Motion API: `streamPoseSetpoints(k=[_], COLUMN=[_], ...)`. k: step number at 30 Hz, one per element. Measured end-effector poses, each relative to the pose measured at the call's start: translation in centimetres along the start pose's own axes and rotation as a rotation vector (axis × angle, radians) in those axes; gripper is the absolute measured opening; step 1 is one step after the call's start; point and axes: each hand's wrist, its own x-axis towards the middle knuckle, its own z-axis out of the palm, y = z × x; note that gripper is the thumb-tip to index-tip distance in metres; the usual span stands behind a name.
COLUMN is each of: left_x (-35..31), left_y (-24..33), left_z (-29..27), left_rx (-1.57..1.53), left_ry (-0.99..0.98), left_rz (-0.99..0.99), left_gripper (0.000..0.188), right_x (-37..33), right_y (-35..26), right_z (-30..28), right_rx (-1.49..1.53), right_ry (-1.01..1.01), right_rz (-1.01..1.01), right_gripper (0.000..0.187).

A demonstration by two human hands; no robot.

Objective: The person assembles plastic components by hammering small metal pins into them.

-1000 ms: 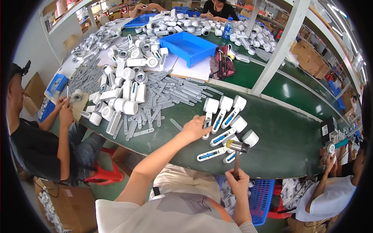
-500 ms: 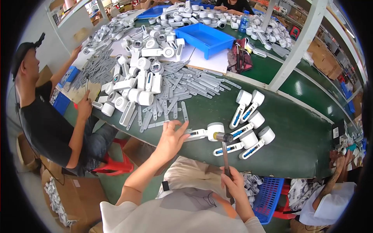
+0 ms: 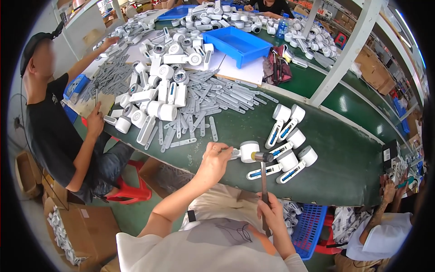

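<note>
My left hand is closed at the handle of a white handheld fan with a thick round head, which lies on the bench. My fingers cover most of that handle; whether a grey strip is also under them cannot be made out. In my right hand is a hammer, gripped by its shaft. Its yellow-and-black head is raised in front of the fan's round end. Just right of it lie several similar white fans, their handle slots open and showing blue parts inside.
Loose grey strips and a heap of white fans spread across the green bench. A blue tray stands behind them, beside a white post. At left, a co-worker holds another hammer. A blue basket sits below the bench.
My left hand has moved right, from beside the fan's handle end onto the handle, and its spread fingers have closed. The hammer stays nearly in place. The co-worker's far arm has reached further out.
</note>
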Motion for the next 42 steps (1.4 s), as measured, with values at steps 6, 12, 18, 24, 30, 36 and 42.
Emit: streamPoseSetpoints(k=[6,12,18,24,30,36,42], left_x=[0.1,0.4,0.3,0.2,-0.1,-0.2,-0.5], left_y=[-0.4,-0.7,-0.7,-0.4,-1.7,-1.7,-1.6], left_z=[-0.2,-0.1,-0.4,-0.6,-0.1,0.2,0.2], left_rx=[-0.021,-0.001,-0.006,0.134,0.012,-0.17,-0.108], left_ry=[0.017,0.034,-0.012,-0.002,-0.004,0.077,0.107], left_rz=[-0.025,-0.039,-0.02,-0.024,-0.17,-0.235,-0.169], left_gripper=[0.025,0.025,0.025,0.022,0.02,0.016,0.011], right_x=[0.1,0.4,0.6,1.9,2.8,3.0,2.4], right_y=[-0.2,-0.7,-1.0,-2.9,-3.9,-5.2,-6.3], right_z=[-0.1,0.6,0.6,1.2,1.7,2.0,2.7], right_rx=[-0.052,-0.01,-0.002,-0.56,-0.65,-0.612,-0.585], right_ry=[-0.01,0.0,0.006,0.01,0.029,0.07,0.108], right_rz=[-0.031,-0.027,-0.015,-0.14,-0.293,-0.293,-0.324], right_gripper=[0.025,0.024,0.025,0.031,0.035,0.032,0.028])
